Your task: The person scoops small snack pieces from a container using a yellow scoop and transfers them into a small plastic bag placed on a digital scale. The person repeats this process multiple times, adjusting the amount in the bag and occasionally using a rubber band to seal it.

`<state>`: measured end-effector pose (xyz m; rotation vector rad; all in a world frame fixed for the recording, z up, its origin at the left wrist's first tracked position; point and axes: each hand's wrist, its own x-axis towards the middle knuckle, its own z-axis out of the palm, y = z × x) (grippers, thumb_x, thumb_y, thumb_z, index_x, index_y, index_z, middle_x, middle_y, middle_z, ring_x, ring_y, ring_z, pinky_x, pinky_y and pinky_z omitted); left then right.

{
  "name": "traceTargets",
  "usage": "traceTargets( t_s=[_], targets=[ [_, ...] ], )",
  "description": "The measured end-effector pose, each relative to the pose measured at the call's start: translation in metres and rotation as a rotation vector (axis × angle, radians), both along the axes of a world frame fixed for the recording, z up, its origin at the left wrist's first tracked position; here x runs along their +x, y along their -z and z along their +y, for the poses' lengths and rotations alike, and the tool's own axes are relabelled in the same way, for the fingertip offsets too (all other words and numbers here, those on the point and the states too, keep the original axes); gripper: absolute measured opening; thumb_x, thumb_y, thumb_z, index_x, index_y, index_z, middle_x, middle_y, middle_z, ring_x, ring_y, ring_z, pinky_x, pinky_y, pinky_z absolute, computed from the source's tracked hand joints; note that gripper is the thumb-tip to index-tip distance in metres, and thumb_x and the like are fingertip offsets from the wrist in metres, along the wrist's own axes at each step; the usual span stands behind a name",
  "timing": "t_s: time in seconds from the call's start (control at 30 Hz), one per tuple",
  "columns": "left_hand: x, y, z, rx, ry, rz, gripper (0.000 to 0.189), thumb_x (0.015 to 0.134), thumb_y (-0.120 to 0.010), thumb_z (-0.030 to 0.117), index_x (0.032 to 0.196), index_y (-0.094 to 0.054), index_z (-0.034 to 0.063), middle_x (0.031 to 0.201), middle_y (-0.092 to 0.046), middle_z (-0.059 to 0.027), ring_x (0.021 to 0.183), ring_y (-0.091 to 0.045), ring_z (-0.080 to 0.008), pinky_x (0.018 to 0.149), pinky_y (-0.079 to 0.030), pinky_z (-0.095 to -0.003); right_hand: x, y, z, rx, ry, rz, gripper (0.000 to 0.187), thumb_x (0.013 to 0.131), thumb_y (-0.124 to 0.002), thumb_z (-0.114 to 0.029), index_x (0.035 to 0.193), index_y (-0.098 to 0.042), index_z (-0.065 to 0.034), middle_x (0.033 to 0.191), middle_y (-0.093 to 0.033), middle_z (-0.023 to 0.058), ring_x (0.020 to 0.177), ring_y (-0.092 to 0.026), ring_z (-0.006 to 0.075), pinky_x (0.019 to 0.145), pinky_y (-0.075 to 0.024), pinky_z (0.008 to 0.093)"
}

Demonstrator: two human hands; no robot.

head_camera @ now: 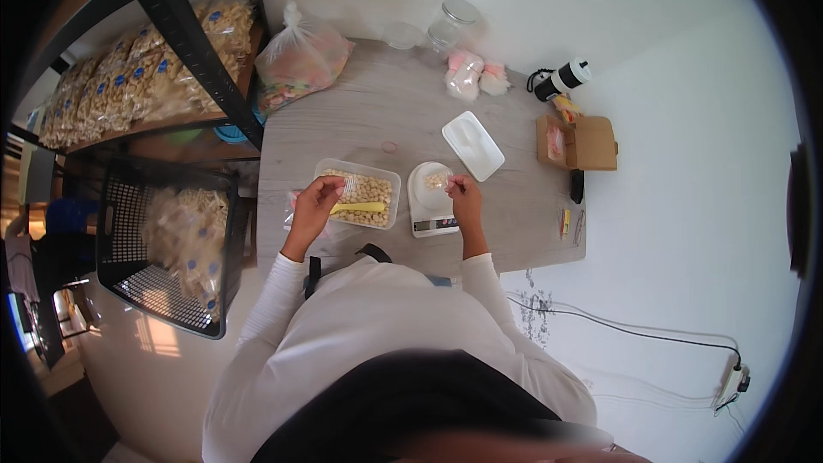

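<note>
Pale, round nut-like pieces [373, 188] fill a clear plastic tub [397, 190] on the table before me. A yellow plastic spoon [360, 207] lies across them. My left hand [314, 206] is over the tub's left side, its fingertips pinched on a shiny, clear bit of plastic [350, 186] whose shape is hard to make out. To the right is a white digital kitchen scale [418, 212]. Over its round pan, my right hand [467, 196] pinches the edge of a small clear bag [436, 180] holding a few pale pieces. Whether that bag touches the pan, I cannot tell.
A white tray [472, 145] lies behind the scale. Farther right are an open cardboard box [595, 143] and a black-and-white bottle [562, 80]. A tied bag [299, 64] stands back left. Beside the table are a black crate [167, 315] and a shelf rack [186, 38] with bagged snacks.
</note>
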<state>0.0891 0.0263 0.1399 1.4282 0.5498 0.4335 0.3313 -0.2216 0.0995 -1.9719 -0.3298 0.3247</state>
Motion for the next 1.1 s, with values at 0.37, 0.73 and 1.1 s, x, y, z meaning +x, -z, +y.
traceTargets(
  t_s=[0.37, 0.73, 1.1],
  targets=[
    [-0.012, 0.001, 0.006, 0.035, -0.039, 0.039, 0.021, 0.097, -0.064, 0.009, 0.116, -0.064, -0.0015, 0.108, -0.070, -0.0082, 0.101, -0.065, -0.0136, 0.091, -0.049, -0.0264, 0.011, 0.046, -0.059, -0.281, 0.065, -0.355, 0.026, 0.087, -0.064, -0.005, 0.113, -0.066, -0.0057, 0.103, -0.064, 0.0142, 0.091, -0.065, 0.0299, 0.081, -0.0520, 0.0404],
    [-0.020, 0.006, 0.006, -0.013, -0.087, 0.031, 0.021, 0.097, -0.065, 0.009, 0.115, -0.064, -0.0019, 0.108, -0.069, -0.0081, 0.102, -0.064, -0.0140, 0.094, -0.049, -0.0268, 0.021, 0.055, -0.054, -0.295, 0.018, -0.369, 0.024, 0.087, -0.068, -0.006, 0.111, -0.069, -0.0057, 0.102, -0.065, 0.0123, 0.086, -0.065, 0.0251, 0.080, -0.0524, 0.0374],
    [-0.024, 0.006, 0.004, 0.004, -0.111, 0.086, 0.023, 0.096, -0.066, 0.012, 0.114, -0.064, -0.0021, 0.107, -0.069, -0.0072, 0.100, -0.063, -0.0131, 0.092, -0.048, -0.0265, 0.019, 0.024, -0.005, -0.364, -0.233, -0.587, 0.034, 0.082, -0.065, 0.003, 0.114, -0.069, -0.0075, 0.110, -0.059, 0.0164, 0.106, -0.055, 0.0360, 0.093, -0.0461, 0.0438]
  ],
)
